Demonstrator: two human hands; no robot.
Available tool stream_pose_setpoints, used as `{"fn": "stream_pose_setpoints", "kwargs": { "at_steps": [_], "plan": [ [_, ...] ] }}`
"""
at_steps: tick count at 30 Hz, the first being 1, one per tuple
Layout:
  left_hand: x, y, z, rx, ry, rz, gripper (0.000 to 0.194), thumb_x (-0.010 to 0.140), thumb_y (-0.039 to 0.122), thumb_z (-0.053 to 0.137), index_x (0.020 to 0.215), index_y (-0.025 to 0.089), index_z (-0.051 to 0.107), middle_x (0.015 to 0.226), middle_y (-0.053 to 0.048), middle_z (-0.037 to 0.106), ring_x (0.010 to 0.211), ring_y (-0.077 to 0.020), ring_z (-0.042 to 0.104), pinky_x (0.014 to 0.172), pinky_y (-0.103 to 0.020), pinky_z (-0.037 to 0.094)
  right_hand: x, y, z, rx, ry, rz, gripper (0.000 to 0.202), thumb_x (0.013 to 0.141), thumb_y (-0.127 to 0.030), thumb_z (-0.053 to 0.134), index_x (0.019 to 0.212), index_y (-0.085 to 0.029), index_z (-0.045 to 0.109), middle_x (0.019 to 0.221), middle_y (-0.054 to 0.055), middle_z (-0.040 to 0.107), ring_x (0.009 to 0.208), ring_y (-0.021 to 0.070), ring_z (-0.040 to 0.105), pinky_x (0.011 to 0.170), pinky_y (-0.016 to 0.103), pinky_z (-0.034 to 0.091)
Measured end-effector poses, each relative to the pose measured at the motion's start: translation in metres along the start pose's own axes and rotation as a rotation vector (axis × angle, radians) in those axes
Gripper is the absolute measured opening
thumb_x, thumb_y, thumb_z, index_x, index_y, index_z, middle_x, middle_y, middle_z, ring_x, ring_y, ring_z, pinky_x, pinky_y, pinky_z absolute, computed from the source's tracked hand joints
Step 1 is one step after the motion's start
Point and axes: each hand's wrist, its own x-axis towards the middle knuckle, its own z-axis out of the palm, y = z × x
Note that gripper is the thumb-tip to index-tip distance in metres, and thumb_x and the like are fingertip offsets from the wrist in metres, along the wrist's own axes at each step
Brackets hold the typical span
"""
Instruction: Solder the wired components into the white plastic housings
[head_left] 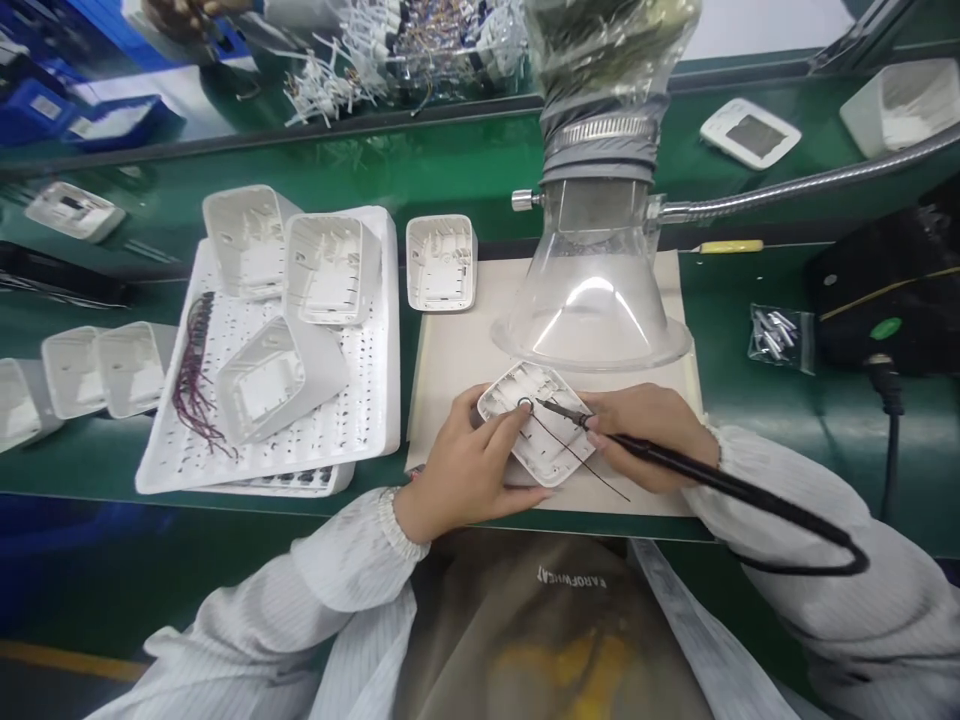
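Note:
A white square plastic cover (551,450) lies tilted on the beige mat in front of me, its inner side up. My left hand (472,455) grips the cover's left side, with a fingertip at a small round part (525,404) inside it. In my right hand (652,425) is a black soldering iron (637,447), its tip close beside the round part; whether it touches I cannot tell. A thin dark wire (592,470) runs from near the round part over the cover's edge onto the mat.
A clear fume hood (592,310) hangs just beyond the cover. To the left, a white foam tray (375,400) bears white housings (330,270) and a bundle of wires (196,370). Another housing (442,263) stands behind the mat (431,400). At right lies a bag of metal tips (780,337).

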Motion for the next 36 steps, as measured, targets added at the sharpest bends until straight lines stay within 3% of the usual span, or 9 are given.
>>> {"fn": "stream_pose_setpoints", "kwargs": {
  "at_steps": [6, 14, 27, 36],
  "plan": [
    [0.003, -0.004, -0.002, -0.120, -0.067, -0.156, 0.091, 0.064, 0.072, 0.081, 0.128, 0.015, 0.050, 0.121, -0.017, 0.063, 0.122, -0.0422, 0.042, 0.095, -0.057, 0.050, 0.001, 0.005, -0.010, 0.183, 0.016, 0.104, 0.012, 0.094, -0.026, 0.059, 0.083, -0.021, 0.059, 0.065, -0.003, 0.066, 0.054, 0.0095, 0.062, 0.050, 0.020, 0.045],
    [0.016, -0.008, -0.005, -0.277, -0.219, -0.309, 0.114, 0.050, 0.067, 0.090, 0.142, 0.023, 0.039, 0.128, -0.013, 0.061, 0.125, -0.0398, 0.039, 0.100, -0.056, 0.047, 0.008, -0.008, -0.002, 0.020, -0.138, 0.032, 0.014, 0.097, -0.029, 0.058, 0.093, -0.019, 0.067, 0.083, 0.004, 0.075, 0.069, 0.0134, 0.070, 0.062, 0.022, 0.052],
    [0.017, -0.009, -0.004, -0.320, -0.232, -0.318, 0.113, 0.053, 0.068, 0.089, 0.144, 0.024, 0.038, 0.131, -0.014, 0.058, 0.130, -0.0418, 0.034, 0.104, -0.058, 0.044, 0.006, -0.010, 0.009, -0.126, -0.280, 0.125, 0.027, 0.102, -0.032, 0.049, 0.092, -0.020, 0.070, 0.085, 0.002, 0.074, 0.072, 0.0138, 0.068, 0.066, 0.025, 0.051],
    [0.016, -0.009, -0.004, -0.320, -0.225, -0.297, 0.114, 0.055, 0.064, 0.090, 0.147, 0.027, 0.032, 0.131, -0.013, 0.058, 0.128, -0.0414, 0.033, 0.104, -0.059, 0.042, 0.012, -0.015, 0.005, -0.186, -0.291, 0.106, 0.033, 0.102, -0.029, 0.045, 0.081, -0.018, 0.068, 0.076, 0.003, 0.071, 0.066, 0.0150, 0.064, 0.063, 0.028, 0.047]
  ]
}}
